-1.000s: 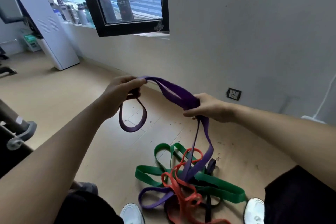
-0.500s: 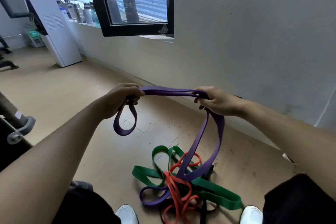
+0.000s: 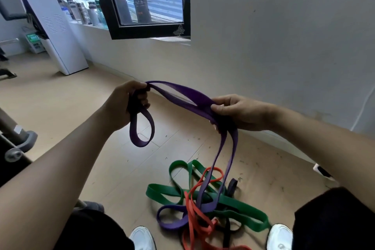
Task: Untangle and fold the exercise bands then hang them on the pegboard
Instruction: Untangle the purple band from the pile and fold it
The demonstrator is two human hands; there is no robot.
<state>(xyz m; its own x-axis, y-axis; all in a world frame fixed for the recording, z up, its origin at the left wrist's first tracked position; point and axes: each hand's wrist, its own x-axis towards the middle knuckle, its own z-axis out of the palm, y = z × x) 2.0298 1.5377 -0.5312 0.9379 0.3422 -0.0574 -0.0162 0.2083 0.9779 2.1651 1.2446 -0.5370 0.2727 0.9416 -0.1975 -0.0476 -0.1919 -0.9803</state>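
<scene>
A purple exercise band point(image 3: 183, 95) stretches between both hands above the floor. My left hand point(image 3: 125, 103) pinches one end, with a short loop hanging below it. My right hand point(image 3: 239, 111) grips the band further along; from there two purple strands drop into a tangle on the floor. In that pile lie a green band point(image 3: 239, 207), an orange-red band point(image 3: 192, 213) and a dark band point(image 3: 232, 185), all crossing one another. No pegboard is in view.
My two white shoes point(image 3: 142, 237) flank the pile on the wooden floor point(image 3: 60, 107). A grey wall point(image 3: 263, 36) with an open black window frame point(image 3: 146, 32) is ahead. A white appliance point(image 3: 58, 32) stands at the left, with dark gym equipment point(image 3: 16, 140) at the left edge.
My right hand has dropped slightly, so the stretch between my hands now sags toward it. The loop under my left hand hangs longer. The floor pile has barely shifted.
</scene>
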